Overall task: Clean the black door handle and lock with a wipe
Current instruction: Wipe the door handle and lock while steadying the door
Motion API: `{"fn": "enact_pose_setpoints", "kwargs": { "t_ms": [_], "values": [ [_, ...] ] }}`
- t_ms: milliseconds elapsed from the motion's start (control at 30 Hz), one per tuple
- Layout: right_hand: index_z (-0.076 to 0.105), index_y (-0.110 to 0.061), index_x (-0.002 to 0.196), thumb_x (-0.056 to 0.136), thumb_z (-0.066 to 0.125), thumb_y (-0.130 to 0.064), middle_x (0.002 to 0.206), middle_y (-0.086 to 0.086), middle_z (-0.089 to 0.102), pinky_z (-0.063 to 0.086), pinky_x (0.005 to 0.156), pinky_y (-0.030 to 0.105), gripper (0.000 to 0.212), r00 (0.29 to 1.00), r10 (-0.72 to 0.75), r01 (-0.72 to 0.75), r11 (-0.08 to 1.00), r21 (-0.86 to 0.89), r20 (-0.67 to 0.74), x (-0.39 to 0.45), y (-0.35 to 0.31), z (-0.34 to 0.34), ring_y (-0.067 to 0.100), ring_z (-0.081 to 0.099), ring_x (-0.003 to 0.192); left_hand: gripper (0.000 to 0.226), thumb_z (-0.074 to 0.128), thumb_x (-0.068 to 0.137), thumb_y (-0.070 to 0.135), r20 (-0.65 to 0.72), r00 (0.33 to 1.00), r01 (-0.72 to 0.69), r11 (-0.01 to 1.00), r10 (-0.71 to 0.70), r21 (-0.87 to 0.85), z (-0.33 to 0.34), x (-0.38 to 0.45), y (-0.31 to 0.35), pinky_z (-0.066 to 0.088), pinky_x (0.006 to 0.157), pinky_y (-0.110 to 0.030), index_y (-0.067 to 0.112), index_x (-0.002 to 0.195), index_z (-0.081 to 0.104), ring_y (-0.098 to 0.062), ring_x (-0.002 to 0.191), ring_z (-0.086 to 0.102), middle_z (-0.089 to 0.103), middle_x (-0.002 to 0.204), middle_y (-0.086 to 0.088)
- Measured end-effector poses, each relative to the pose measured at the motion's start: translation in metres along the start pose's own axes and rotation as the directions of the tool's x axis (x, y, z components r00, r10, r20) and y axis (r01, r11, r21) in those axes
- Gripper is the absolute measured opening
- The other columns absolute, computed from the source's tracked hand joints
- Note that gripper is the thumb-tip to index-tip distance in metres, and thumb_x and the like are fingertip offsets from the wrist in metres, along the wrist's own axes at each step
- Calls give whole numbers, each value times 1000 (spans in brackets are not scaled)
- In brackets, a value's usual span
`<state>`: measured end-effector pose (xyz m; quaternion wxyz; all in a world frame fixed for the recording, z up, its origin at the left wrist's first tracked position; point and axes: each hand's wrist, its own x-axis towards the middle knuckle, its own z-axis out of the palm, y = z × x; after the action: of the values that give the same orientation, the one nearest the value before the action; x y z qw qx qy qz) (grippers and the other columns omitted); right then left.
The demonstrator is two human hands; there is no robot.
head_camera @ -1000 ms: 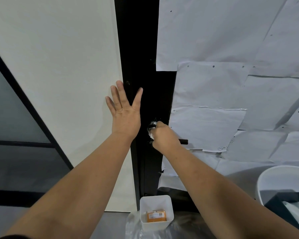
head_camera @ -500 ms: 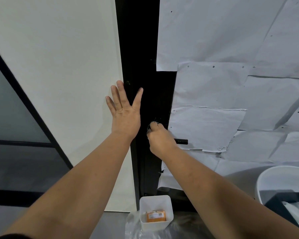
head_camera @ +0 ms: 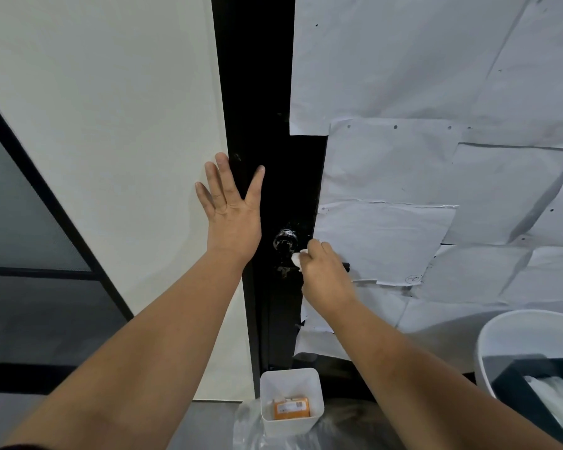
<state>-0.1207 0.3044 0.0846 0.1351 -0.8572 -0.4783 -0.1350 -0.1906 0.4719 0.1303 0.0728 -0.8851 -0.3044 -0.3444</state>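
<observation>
With the left hand [head_camera: 231, 219] spread flat bracing the door, the right hand's [head_camera: 325, 274] grip, closed on the wipe [head_camera: 295, 259], should rub along the handle [head_camera: 346, 266], then around the lock [head_camera: 285, 241].

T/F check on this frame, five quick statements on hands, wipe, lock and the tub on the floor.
1. The left hand lies flat, fingers spread. True.
2. The right hand holds a white wipe. True.
3. The wipe covers the round lock. False: the lock is exposed, up and left of the wipe.
4. The white tub on the floor is empty. False: an orange pack lies in it.
5. The left hand grips the door handle. False: the handle's black tip shows past the right hand.
</observation>
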Motion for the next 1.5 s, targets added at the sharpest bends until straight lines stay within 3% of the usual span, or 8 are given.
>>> {"fn": "enact_pose_setpoints", "kwargs": {
  "t_ms": [333, 467, 867, 933, 1067, 1233, 1367, 1500],
  "values": [
    [59, -2, 105, 73, 55, 10, 95, 8, 53, 39, 64, 28, 35, 989, -149, 149, 989, 20, -22, 3, -17, 11, 21, 47, 79, 102, 63, 87, 3, 13, 1000, 3, 1000, -3, -2, 0, 0, 0, -7, 112, -67, 32, 155, -7, -46, 134, -38, -37, 147, -28],
    [64, -1, 86, 64, 52, 14, 88, 9, 52, 39, 64, 29, 29, 999, 32, -31, 998, 47, -15, 4, -4, 3, 24, 47, 81, 104, 64, 85, 0, -6, 1000, 12, 1000, -12, 4, 0, 0, 0, -5, 112, -68, 32, 156, -5, -47, 136, -34, -34, 149, -29],
    [62, -2, 111, 78, 52, 8, 108, 14, 53, 41, 73, 25, 37, 991, 108, -122, 969, 216, 76, 36, -20, 6, 27, 49, 99, 99, 60, 86, -1, -14, 1000, -4, 1000, 4, -7, -1, -1, 1, -5, 112, -68, 31, 156, -2, -53, 140, -22, -32, 149, -29],
    [65, 0, 105, 76, 51, 9, 100, 16, 53, 41, 69, 25, 34, 981, 147, -175, 949, 261, 124, 39, -20, 7, 29, 53, 93, 99, 60, 86, -2, -11, 1000, -6, 1000, 6, -10, -1, -1, 0, -5, 112, -68, 31, 156, -2, -52, 140, -23, -32, 149, -29],
    [53, -4, 59, 73, 47, 9, 69, 3, 38, 31, 63, 25, 20, 958, 215, -264, 920, 290, 191, 44, -18, 7, 25, 48, 74, 100, 59, 86, -3, -19, 1000, -6, 1000, 6, -11, -1, -1, 0, -5, 112, -69, 31, 156, -3, -46, 137, -33, -33, 149, -29],
    [65, 1, 102, 73, 51, 13, 98, 14, 53, 45, 72, 29, 35, 992, 100, -116, 966, 230, 79, 34, -21, 13, 28, 50, 93, 100, 60, 85, -3, -26, 1000, -1, 1000, 0, -7, -1, -1, 1, -3, 112, -69, 31, 156, -2, -53, 141, -23, -31, 150, -29],
    [64, 0, 101, 78, 53, 9, 106, 11, 55, 34, 70, 23, 27, 998, -56, 54, 993, 108, 24, 31, -20, 6, 23, 45, 94, 98, 59, 86, -2, -10, 1000, -3, 1000, 3, -11, -2, -1, 2, -3, 112, -69, 31, 156, -1, -54, 140, -18, -27, 151, -30],
    [66, 2, 96, 80, 58, 6, 111, 13, 57, 40, 74, 27, 18, 984, -169, 167, 985, 37, 50, 36, -21, 2, 28, 50, 99, 98, 58, 88, -1, 12, 1000, 6, 1000, -6, -13, -4, -1, 2, -4, 113, -69, 31, 156, -4, -54, 140, -19, -27, 151, -31]
  ]
}}
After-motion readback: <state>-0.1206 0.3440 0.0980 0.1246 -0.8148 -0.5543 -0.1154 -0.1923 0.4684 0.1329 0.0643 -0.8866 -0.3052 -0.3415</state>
